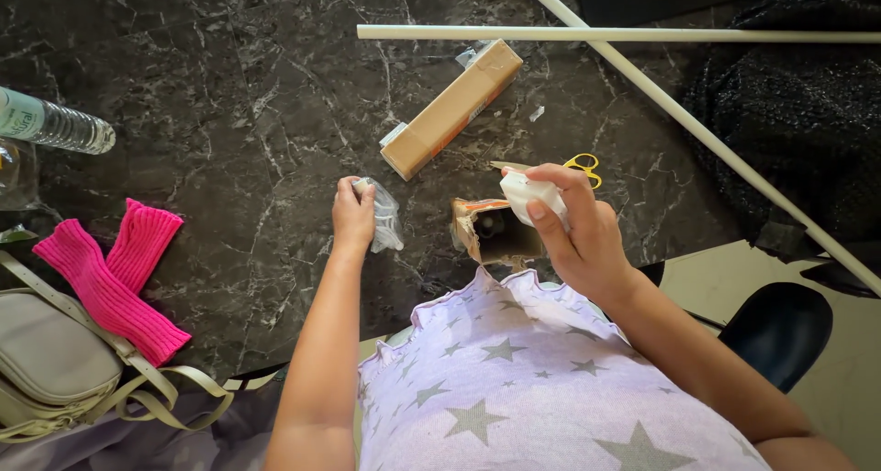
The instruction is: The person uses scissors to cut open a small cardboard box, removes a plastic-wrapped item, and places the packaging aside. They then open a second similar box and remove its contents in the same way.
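Pink ribbed knit warmers (pixel 115 274) lie on the dark marble tabletop (pixel 248 113). Left hand (pixel 352 216), fingers closed, pinches a crumpled clear plastic wrapper (pixel 386 218) on that surface. Torn-open brown cardboard box (pixel 494 232) stands between. Right hand (pixel 578 228) grips the unpacked small white plastic part (pixel 530 196), raised above the box.

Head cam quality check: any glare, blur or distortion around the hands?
Head view: sharp, with no motion blur on the left hand or right hand; daylight puts a soft sheen on the dark marble table; the white rods bow slightly, suggesting wide-angle distortion; lower right floor is bright.
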